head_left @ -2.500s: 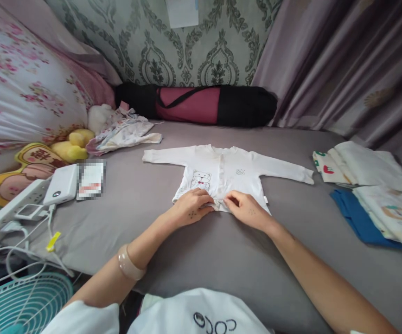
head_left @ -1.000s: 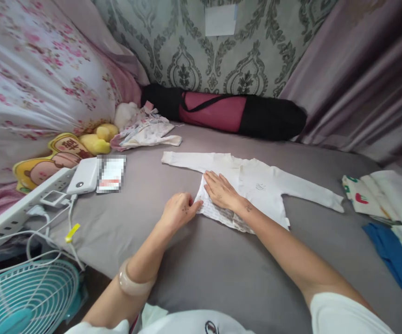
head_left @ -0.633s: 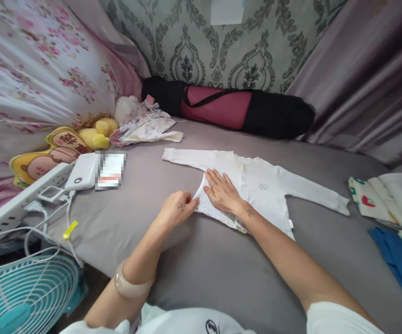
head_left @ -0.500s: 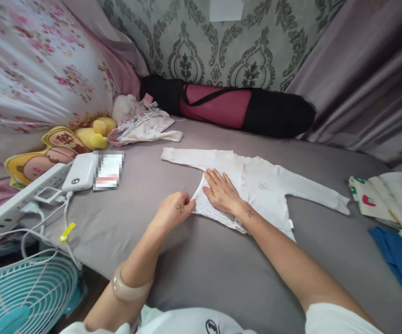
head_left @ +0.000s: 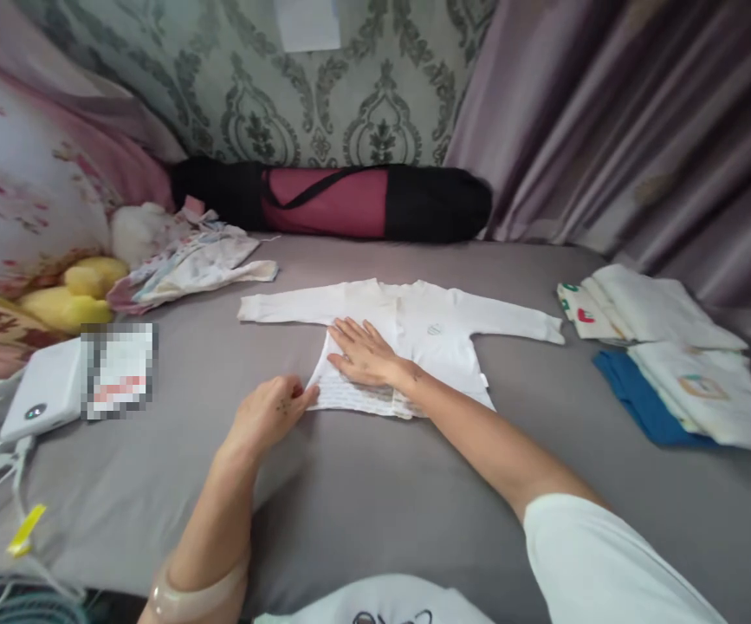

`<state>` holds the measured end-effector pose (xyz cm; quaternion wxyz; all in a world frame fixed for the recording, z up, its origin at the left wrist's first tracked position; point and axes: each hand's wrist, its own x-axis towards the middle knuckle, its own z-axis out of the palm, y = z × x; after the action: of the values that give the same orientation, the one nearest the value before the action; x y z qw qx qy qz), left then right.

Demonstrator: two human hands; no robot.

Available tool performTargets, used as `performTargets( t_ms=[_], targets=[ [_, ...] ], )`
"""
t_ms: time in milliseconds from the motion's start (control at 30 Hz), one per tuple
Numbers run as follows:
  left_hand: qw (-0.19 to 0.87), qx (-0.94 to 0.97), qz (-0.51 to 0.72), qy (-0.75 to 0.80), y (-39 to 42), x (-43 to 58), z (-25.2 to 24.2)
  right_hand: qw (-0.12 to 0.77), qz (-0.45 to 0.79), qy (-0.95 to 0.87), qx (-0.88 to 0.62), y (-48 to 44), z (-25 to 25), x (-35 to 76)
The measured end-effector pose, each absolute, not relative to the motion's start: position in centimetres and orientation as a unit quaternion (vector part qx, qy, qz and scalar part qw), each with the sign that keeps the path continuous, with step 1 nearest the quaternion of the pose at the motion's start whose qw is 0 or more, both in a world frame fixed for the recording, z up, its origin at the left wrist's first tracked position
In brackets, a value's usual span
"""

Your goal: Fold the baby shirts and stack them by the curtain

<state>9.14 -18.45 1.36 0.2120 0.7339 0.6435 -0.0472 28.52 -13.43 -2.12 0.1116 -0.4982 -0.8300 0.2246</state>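
A small white long-sleeved baby shirt [head_left: 440, 364] lies spread out on the grey bed sheet [head_left: 375, 494], its sleeves stretched to both sides. My left hand [head_left: 275, 412] pinches the shirt's lower left corner between thumb and fingers. Flat on the left half of the front lies my right hand [head_left: 365, 351], fingers extended and pressing the cloth. Below that hand, rows of faint print show along the hem. A small motif sits on the right chest.
Folded baby clothes [head_left: 648, 303] and a blue folded garment [head_left: 648, 399] lie at the right. A power bank [head_left: 50, 390], cables and a yellow plush toy [head_left: 82, 290] are at the left. Crumpled clothes [head_left: 206, 264] and a long black-and-red bag [head_left: 329, 199] lie at the back.
The view has swung to the right, bringing more of the folded clothes into sight. Both hands keep their places on the shirt, the left still pinching its corner.
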Motion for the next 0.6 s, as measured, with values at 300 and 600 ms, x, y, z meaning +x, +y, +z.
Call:
performTargets(
  t_ms=[300, 600],
  targets=[
    [0.047, 0.826, 0.037, 0.560, -16.8, 11.1, 2.7, 0.382, 0.248, -0.586, -0.670, -18.4, 0.3, 42.7],
    [0.191, 0.950, 0.113, 0.219, -11.7, 26.8, 0.5, 0.121, 0.213, -0.522, -0.817, -27.6, 0.1, 46.0]
  ],
)
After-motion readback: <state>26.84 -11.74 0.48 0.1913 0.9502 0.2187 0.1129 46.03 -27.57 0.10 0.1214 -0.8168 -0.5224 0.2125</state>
